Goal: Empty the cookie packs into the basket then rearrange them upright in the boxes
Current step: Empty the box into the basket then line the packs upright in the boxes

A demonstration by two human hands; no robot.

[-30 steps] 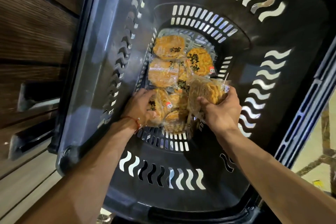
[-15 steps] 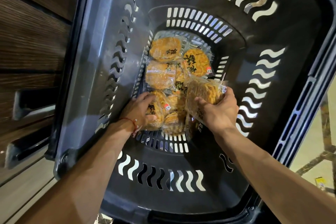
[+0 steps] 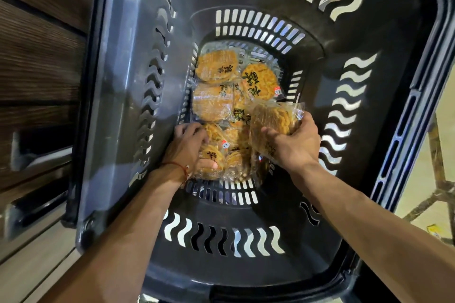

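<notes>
A wooden cabinet (image 3: pixel 37 69) stands left of the dark basket (image 3: pixel 118 106). Deep inside, the left hand (image 3: pixel 189 147) curls round one pack (image 3: pixel 213 158) at the near end of the floor, thumb beneath it. More packs (image 3: pixel 213 103) lie flat beyond. The right hand (image 3: pixel 295 145) grips a stack (image 3: pixel 270 120) on edge, held over them

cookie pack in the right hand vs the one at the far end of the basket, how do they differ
The held pack is gripped by the right hand, raised and tilted; the far pack lies flat on the basket floor, untouched. The held pack shows crumpled wrapper, the far pack its printed face. Both are round golden cookies in clear wrap. The left hand grips a near pack.
</notes>
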